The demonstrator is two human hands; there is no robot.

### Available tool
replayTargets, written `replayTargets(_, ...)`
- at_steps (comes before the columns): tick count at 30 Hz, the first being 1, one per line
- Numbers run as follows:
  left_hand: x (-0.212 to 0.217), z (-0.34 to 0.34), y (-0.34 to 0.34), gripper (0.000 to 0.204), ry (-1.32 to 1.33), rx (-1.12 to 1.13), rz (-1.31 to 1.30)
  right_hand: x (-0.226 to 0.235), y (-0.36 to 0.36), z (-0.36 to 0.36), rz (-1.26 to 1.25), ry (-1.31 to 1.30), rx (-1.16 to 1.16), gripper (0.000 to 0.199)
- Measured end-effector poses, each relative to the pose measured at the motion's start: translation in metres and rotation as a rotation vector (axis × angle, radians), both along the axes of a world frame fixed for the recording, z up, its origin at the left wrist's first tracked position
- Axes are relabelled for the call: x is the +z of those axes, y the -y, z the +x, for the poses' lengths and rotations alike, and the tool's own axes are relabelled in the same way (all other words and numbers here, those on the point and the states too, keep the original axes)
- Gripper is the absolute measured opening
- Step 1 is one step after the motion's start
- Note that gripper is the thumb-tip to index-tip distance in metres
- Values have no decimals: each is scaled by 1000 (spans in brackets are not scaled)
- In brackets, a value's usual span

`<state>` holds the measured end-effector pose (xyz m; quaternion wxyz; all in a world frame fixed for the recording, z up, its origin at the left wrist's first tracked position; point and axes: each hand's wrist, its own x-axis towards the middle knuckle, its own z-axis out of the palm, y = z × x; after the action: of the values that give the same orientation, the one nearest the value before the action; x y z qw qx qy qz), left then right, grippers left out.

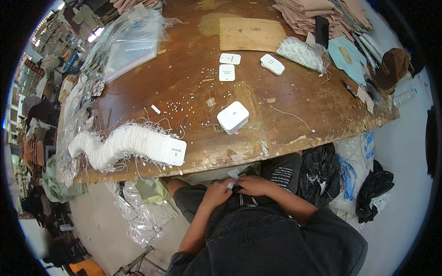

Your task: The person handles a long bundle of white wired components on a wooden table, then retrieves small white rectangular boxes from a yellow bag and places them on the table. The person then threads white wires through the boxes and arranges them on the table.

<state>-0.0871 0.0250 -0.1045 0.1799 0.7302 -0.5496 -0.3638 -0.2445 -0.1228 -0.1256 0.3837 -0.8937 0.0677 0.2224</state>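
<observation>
My left hand (218,193) and my right hand (252,186) meet over my lap, just below the table's near edge. The fingers of both are closed, and between them shows a small pale, translucent strip (234,174). Its kind is too small to make out. On the table ahead of my hands stands a neat stack of white rounded cards (233,116). To the left lies a long, curving row of white hang tags (122,146) with strings sticking out.
Two flat white cards (227,72) and a small card pile (272,65) lie farther back. Tiny white bits are scattered mid-table. Beyond are a wooden board (252,34), a bag of white strings (301,54), folded cloth (309,16) and clear plastic bags (133,50).
</observation>
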Motion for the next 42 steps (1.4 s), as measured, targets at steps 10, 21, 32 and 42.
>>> replayTargets(10, 221, 74, 53, 38, -55, 269, -656, 156, 40, -15, 212, 473, -73, 23)
replayTargets(21, 215, 189, 168, 36, 262, 308, -787, 184, 81, -6, 81, 676, -505, 20)
replayTargets(32, 225, 119, 117, 30, -83, 346, -898, 169, 128, -18, -886, 662, -711, 24)
replayTargets(42, 178, 26, 57, 35, -408, -336, -223, 156, 148, 26, -928, 508, -574, 20)
